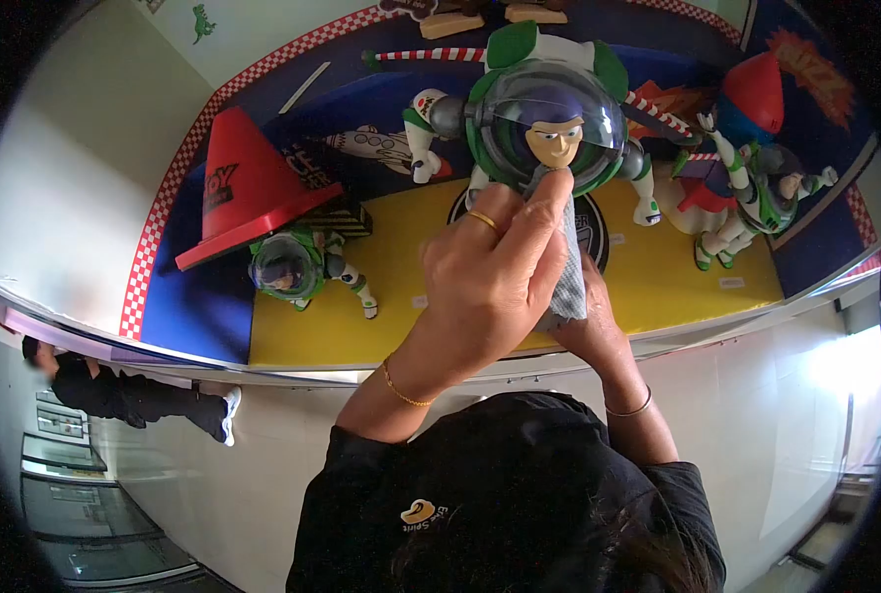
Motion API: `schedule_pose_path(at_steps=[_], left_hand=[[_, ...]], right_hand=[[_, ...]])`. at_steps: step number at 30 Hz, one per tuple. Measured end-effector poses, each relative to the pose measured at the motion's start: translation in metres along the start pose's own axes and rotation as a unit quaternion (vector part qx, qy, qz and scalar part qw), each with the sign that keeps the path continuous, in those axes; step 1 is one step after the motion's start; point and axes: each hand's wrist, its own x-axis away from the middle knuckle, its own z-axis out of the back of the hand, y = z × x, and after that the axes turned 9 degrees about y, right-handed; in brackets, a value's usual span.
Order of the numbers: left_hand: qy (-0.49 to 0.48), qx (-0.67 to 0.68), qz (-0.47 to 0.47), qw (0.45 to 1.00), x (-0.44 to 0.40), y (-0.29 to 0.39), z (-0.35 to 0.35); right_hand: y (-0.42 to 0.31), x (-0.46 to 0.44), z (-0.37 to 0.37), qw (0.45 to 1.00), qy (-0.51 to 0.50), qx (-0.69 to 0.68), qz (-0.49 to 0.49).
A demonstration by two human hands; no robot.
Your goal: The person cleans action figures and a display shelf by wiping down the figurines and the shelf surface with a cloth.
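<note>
My left hand (495,267), wearing a gold ring and bracelet, pinches a grey cloth (569,272). Its fingertips press the cloth to the chin of a large astronaut toy figure (556,138) with a clear dome helmet, purple hood and green-and-white suit. Below and to the right is my right hand (599,321), with a silver bangle at the wrist. It reaches in under the figure beside the hanging cloth, and its fingers are mostly hidden, so I cannot tell what they grip.
A smaller astronaut figure (287,265) stands left under a tilted red cone (228,188). Another astronaut figure (767,193) is at right, near a red-and-blue rocket (752,94). All are on a yellow display base (352,341). A person in black (139,395) is at far left.
</note>
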Motion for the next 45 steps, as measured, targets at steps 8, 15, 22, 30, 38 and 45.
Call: schedule_pose_path(at_steps=[8,15,22,30,38,45], left_hand=[[0.005,0.016,0.006,1.000,0.000,0.003,-0.005],[0.020,0.056,-0.015,0.998,0.003,0.002,-0.016],[-0.003,-0.046,-0.041,0.998,0.010,0.007,-0.022],[-0.024,-0.103,-0.051,0.993,0.006,-0.001,-0.001],[0.014,-0.132,-0.109,0.985,0.003,-0.026,0.011],[0.092,-0.145,-0.115,0.978,0.009,-0.040,0.014]], right_hand=[[-0.003,0.000,0.002,1.000,0.002,-0.023,-0.020],[0.019,0.012,-0.013,0.996,0.024,-0.044,-0.072],[-0.004,-0.004,0.001,0.992,-0.022,-0.095,-0.076],[0.005,0.004,0.004,0.991,-0.073,-0.048,-0.103],[0.001,-0.002,0.001,0.991,-0.041,0.113,0.064],[-0.001,-0.002,0.002,0.991,-0.042,0.113,0.051]])
